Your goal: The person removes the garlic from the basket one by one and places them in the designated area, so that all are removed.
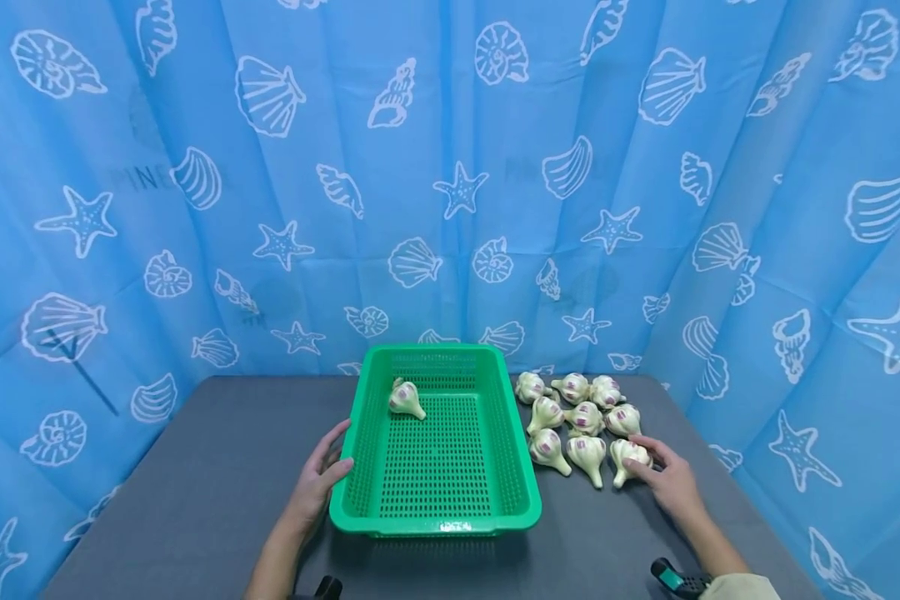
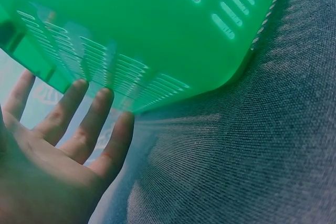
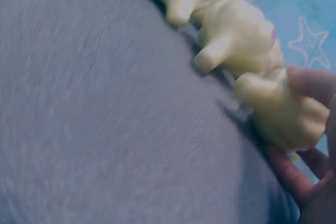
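Observation:
A green plastic basket with slotted walls stands mid-table; one garlic bulb lies inside, toward its back left. Against the basket's left side rests my left hand. In the left wrist view, its fairly straight fingers touch the outer wall; its thumb is out of sight there. My right hand holds the front-right garlic bulb of a group, thumb and fingers on either side. The right wrist view shows that bulb between the fingers, its stem pointing away from the palm.
Several other garlic bulbs with purple marks sit close together in rows right of the basket. A dark grey cloth covers the table. Behind and along the sides hangs a blue curtain printed with shells and starfish.

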Demonstrator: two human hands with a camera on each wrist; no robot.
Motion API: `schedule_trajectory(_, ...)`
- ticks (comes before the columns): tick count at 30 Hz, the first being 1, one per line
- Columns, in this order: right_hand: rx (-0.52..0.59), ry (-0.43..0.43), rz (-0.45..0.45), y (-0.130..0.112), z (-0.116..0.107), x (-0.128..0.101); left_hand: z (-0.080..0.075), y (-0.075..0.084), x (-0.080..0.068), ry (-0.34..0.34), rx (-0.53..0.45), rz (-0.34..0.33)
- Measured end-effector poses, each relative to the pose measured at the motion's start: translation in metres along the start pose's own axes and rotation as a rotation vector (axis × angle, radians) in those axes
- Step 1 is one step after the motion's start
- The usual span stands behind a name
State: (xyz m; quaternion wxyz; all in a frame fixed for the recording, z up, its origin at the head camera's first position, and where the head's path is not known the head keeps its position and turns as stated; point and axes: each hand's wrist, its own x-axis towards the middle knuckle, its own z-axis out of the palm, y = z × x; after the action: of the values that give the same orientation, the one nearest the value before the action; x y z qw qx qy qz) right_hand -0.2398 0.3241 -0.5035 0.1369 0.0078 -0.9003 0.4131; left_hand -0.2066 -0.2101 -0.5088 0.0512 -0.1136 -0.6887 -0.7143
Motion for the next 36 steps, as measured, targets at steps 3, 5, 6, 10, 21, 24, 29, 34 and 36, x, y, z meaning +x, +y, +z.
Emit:
schedule_trajectory(3, 0.024, 0.007, 0.025, 0.005, 0.002, 0.0, 0.0, 0.001, 0.001, 0.001, 0.005, 0.001)
schedule_trajectory(5, 0.039, 0.02, 0.043, 0.009, 0.004, 0.0, 0.0, 0.001, 0.001, 0.003, 0.009, -0.008)
schedule_trajectory(6, 0.045, 0.026, 0.049, 0.01, 0.005, -0.001, 0.0, 0.001, 0.001, 0.004, 0.011, -0.014)
schedule_trajectory(10, 0.051, 0.034, 0.048, 0.015, 0.008, -0.002, 0.0, 0.001, 0.001, 0.012, 0.005, -0.032)
schedule_trajectory(21, 0.066, 0.075, -0.015, 0.014, 0.01, -0.003, 0.0, 0.003, 0.003, 0.023, -0.002, -0.046)
schedule_trajectory(24, 0.078, 0.101, -0.068, 0.015, 0.011, -0.004, 0.001, 0.004, 0.002, 0.027, 0.006, -0.043)
schedule_trajectory(29, 0.064, 0.118, -0.105, 0.016, 0.011, -0.005, 0.001, 0.003, 0.002, 0.038, 0.022, -0.054)
schedule_trajectory(34, 0.04, 0.111, -0.084, 0.016, 0.01, -0.006, 0.002, 0.003, 0.002, 0.04, 0.024, -0.06)
schedule_trajectory(36, 0.057, 0.119, -0.074, 0.016, 0.011, -0.007, 0.002, 0.003, 0.002, 0.039, 0.023, -0.062)
